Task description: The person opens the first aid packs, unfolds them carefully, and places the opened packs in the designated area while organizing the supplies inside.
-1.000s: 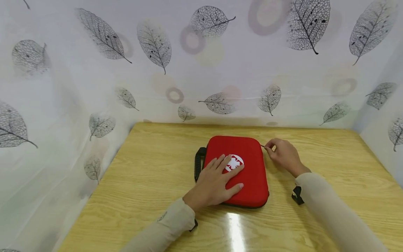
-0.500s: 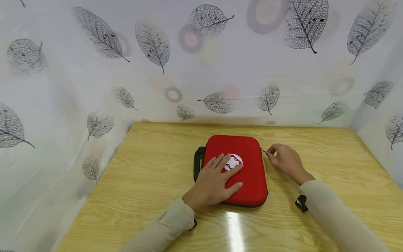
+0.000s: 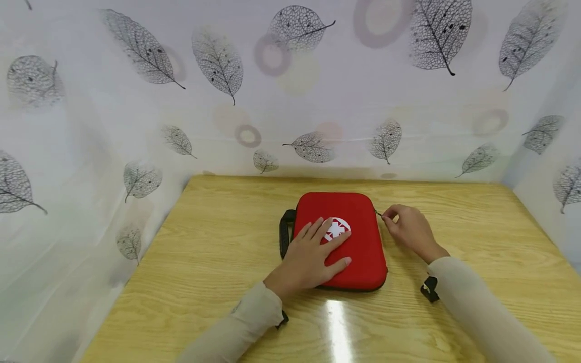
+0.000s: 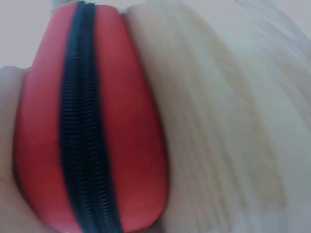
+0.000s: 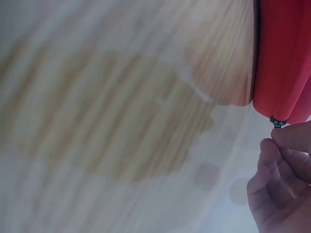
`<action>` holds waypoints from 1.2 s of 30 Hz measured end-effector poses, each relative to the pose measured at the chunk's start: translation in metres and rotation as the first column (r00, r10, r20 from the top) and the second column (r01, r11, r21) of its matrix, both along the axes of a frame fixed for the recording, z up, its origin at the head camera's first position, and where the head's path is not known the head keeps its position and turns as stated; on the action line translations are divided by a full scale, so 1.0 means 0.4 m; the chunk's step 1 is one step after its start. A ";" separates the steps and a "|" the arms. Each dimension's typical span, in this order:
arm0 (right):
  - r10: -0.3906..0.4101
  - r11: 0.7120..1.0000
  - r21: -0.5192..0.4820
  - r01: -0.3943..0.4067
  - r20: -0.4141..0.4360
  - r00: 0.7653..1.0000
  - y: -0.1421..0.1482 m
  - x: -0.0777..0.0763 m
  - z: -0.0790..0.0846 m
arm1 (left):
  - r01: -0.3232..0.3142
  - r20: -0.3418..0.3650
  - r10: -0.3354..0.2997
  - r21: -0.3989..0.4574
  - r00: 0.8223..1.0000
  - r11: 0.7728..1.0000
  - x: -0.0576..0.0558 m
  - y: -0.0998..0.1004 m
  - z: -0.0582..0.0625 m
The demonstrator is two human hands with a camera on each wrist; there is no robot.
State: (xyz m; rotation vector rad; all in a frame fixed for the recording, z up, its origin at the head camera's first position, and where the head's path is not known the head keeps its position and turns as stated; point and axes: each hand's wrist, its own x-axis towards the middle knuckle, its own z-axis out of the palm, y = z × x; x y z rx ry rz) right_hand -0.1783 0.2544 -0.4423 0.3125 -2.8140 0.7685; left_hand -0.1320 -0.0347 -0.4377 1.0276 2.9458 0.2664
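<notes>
A red first-aid case (image 3: pixel 358 262) with a white cross emblem lies flat on the wooden table. My left hand (image 3: pixel 308 257) rests on its lid, fingers straight and spread over the lower left part and the edge of the emblem. Beyond the case's far right corner, my right hand (image 3: pixel 410 229) pinches a small zipper pull (image 3: pixel 379 214) between thumb and finger. The right wrist view has the dark zipper slider (image 5: pixel 277 122) at the case's edge, just above the fingertips. In the left wrist view, a black zipper (image 4: pixel 82 107) runs along the red side.
A black carrying handle (image 3: pixel 285 234) sticks out from the case's left side. Leaf-patterned sheeting (image 3: pixel 290 111) rises behind the table (image 3: pixel 218 282) and at both sides. A bright reflection lies on the wood in front of the case.
The right hand with the zipper pull has moved slightly along the case's right side, toward me. The case has shifted a little away from me under the left hand.
</notes>
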 end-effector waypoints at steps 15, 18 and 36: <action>0.066 0.995 -0.077 -0.063 0.030 0.997 0.008 0.033 0.067 | -0.245 0.260 0.124 0.508 0.958 0.826 0.015 -0.166 0.049; 0.071 0.993 -0.095 -0.067 0.040 0.997 -0.005 0.053 0.079 | -0.315 0.344 0.132 0.556 0.930 0.770 0.018 -0.182 0.041; 0.133 0.990 -0.061 -0.128 0.082 0.988 -0.112 0.185 0.103 | -0.412 0.450 0.163 0.537 0.878 0.737 0.052 -0.192 -0.001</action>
